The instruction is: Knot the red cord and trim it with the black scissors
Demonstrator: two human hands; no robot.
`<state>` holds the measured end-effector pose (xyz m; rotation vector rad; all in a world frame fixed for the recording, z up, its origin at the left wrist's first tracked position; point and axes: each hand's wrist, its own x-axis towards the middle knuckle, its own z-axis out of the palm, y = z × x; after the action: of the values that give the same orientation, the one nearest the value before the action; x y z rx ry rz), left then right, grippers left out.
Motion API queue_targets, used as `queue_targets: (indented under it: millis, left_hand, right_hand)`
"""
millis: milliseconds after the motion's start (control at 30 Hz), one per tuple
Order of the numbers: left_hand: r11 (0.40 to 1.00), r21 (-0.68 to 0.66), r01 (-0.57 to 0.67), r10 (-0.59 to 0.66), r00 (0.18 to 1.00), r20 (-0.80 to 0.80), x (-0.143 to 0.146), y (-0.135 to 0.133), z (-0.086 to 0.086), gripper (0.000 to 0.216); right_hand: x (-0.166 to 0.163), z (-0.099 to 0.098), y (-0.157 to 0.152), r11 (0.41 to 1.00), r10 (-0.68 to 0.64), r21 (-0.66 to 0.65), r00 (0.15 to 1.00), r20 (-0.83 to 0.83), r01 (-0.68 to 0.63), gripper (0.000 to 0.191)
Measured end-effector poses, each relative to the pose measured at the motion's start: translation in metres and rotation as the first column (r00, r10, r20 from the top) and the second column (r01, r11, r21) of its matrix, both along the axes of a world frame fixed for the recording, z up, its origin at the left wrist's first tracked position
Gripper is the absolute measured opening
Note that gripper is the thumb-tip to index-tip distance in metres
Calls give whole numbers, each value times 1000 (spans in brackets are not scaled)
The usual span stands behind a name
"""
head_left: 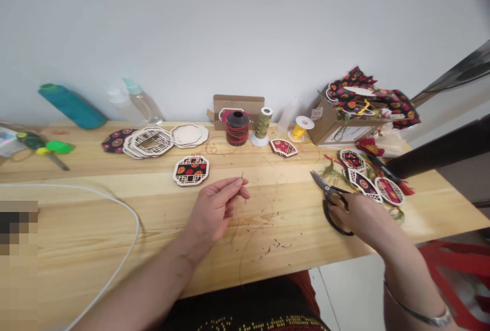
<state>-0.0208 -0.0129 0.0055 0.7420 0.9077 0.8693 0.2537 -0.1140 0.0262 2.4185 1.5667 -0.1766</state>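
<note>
My left hand (222, 203) is closed in a pinch over the middle of the wooden table. Thin olive thread (242, 257) comes out of its fingers, with a short end above the fingertips and loose strands below. My right hand (360, 218) has its fingers on the black handles of the scissors (327, 188), whose blades point away to the left, slightly parted. Beyond my left hand lies an octagonal ornament (191, 170) with a white lattice frame and dark patterned fabric. Several finished-looking ornaments (363, 185) with tassels lie just past my right hand.
Along the wall stand a red-and-black thread cone (237, 129), an olive thread spool (263, 125), a yellow spool (300, 129) and a cardboard box (340, 129) heaped with fabric. Stacked frames (149, 142) lie left. A white cable (126, 206) crosses the table; a black pole (440, 147) stands right.
</note>
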Motion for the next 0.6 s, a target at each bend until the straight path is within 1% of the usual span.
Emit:
queue_targets:
  millis: [67, 100, 133, 167, 200, 233, 267, 300, 333, 367, 433, 467, 600]
  left_hand:
    - [1000, -5, -14, 14, 1000, -2, 0, 0, 0, 21]
    - [1000, -9, -19, 19, 1000, 0, 0, 0, 0, 21]
    - [1000, -12, -23, 23, 1000, 4, 0, 0, 0, 21]
    - [1000, -14, -28, 28, 1000, 9, -1, 0, 0, 21]
    - [999, -14, -34, 34, 999, 14, -1, 1, 0, 21]
    - [999, -12, -42, 42, 999, 20, -1, 1, 0, 20]
    - [999, -6, -51, 51, 998, 26, 0, 1, 1, 20]
    - [998, 1, -61, 61, 998, 30, 0, 2, 2, 19]
    - [997, 9, -71, 71, 997, 34, 0, 2, 2, 18]
    - [997, 16, -81, 80, 996, 36, 0, 2, 3, 18]
    - [994, 22, -103, 103, 994, 33, 1, 3, 5, 17]
    - [993, 22, -113, 112, 993, 32, 1, 3, 5, 18]
    - [992, 24, -127, 125, 991, 50, 0, 5, 4, 19]
  right_hand:
    - [-5, 3, -1, 999, -47, -7, 997, 61, 47, 29]
    - [-10, 4, -1, 999, -45, 32, 996, 81, 42, 28]
    - [-17, 7, -1, 995, -6, 98, 997, 75, -1, 26]
    - [-27, 9, -1, 980, 71, 182, 997, 39, -77, 25]
    - [-39, 11, 0, 942, 203, 280, 979, -34, -186, 24]
    - [-52, 13, 0, 880, 373, 369, 916, -148, -298, 24]
    - [-66, 14, 0, 813, 534, 424, 801, -271, -399, 24]
    - [-81, 14, 1, 752, 648, 448, 666, -370, -484, 25]
    - [-95, 14, 2, 693, 721, 455, 543, -430, -560, 28]
    - [-107, 14, 2, 649, 759, 464, 470, -451, -603, 31]
    - [-126, 10, 4, 579, 805, 447, 388, -450, -682, 34]
    - [-133, 7, 5, 555, 818, 434, 371, -439, -710, 32]
    - [-141, -4, 9, 466, 866, 405, 313, -389, -786, 12]
